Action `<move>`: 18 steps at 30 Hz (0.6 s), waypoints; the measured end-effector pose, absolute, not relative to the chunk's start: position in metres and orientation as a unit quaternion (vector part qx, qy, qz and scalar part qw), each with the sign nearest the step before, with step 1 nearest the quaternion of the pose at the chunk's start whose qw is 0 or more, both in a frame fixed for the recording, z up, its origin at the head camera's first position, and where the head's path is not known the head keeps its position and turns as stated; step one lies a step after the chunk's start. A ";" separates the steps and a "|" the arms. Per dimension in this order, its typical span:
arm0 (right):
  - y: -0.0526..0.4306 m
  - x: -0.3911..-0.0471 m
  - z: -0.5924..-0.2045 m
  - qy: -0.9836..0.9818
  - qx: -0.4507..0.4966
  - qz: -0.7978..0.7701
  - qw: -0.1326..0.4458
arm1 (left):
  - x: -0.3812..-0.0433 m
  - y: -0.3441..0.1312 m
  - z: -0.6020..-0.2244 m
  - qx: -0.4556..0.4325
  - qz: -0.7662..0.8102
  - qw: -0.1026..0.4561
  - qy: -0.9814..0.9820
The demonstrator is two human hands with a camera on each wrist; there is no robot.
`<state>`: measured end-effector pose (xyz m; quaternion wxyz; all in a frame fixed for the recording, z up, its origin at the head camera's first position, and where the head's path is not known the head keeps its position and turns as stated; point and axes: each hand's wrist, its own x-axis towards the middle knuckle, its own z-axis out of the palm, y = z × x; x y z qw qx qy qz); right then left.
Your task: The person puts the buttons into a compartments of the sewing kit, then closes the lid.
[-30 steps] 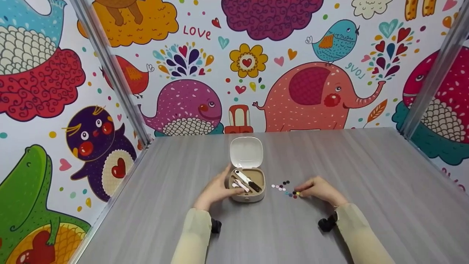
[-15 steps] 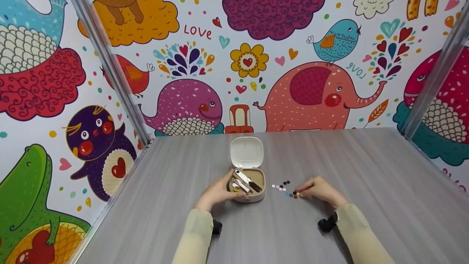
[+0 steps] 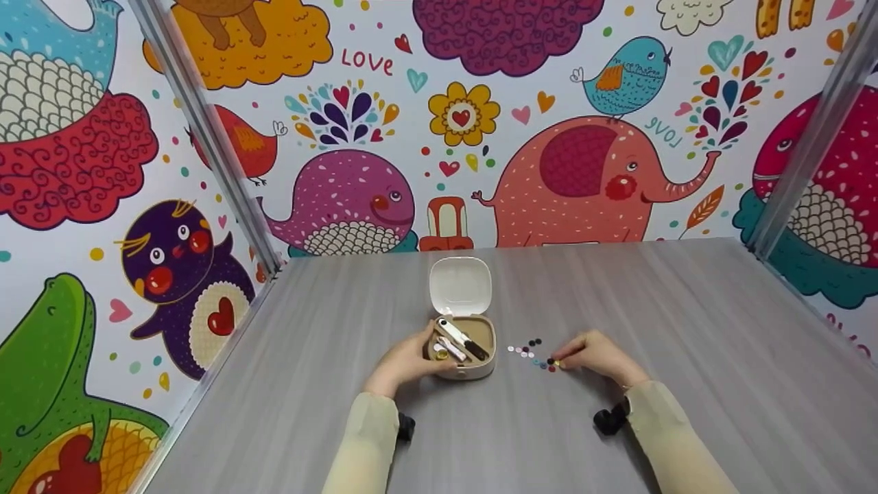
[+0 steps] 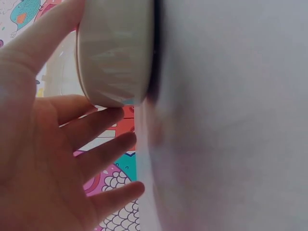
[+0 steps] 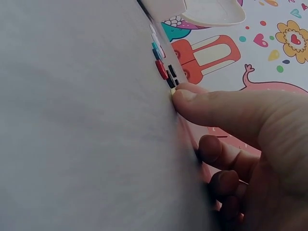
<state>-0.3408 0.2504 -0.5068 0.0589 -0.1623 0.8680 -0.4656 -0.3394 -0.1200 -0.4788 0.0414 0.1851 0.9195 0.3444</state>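
Observation:
A small white box (image 3: pixel 468 374) stands on the table with its lid (image 3: pixel 460 285) raised. My left hand (image 3: pixel 405 362) holds its left side, thumb along the front rim and forefinger at the side; in the left wrist view the other fingers are spread. Inside lie a white tool with a black end (image 3: pixel 461 337), a slim pinkish-white item (image 3: pixel 453 348) and a small yellow round thing (image 3: pixel 441 354). My right hand (image 3: pixel 600 357) pinches a yellow button (image 5: pixel 173 90) between thumb and forefinger at the right end of several small coloured buttons (image 3: pixel 527 354).
The grey table (image 3: pixel 329 309) carries the box and the buttons. Patterned panels (image 3: pixel 583 185) stand along its back and sides, with metal posts (image 3: pixel 206 137) at the corners. A dark camera (image 3: pixel 406 427) sits on the left wrist, another (image 3: pixel 607 421) on the right.
My left thumb has drawn back from over the box's inside to its front rim, so the small yellow round thing now shows. The right hand stays in place at the yellow button.

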 end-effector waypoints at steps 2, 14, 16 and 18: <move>0.250 -0.340 -0.506 0.868 -0.160 -0.467 0.060 | -0.340 -0.120 -0.479 0.187 0.347 0.041 0.918; 0.249 -0.339 -0.505 0.871 -0.172 -0.456 0.054 | -0.340 -0.121 -0.483 0.179 0.362 0.041 0.914; 0.249 -0.339 -0.504 0.875 -0.170 -0.451 0.051 | -0.340 -0.121 -0.481 0.181 0.357 0.040 0.915; 0.249 -0.339 -0.503 0.879 -0.166 -0.445 0.045 | -0.340 -0.120 -0.479 0.183 0.350 0.039 0.918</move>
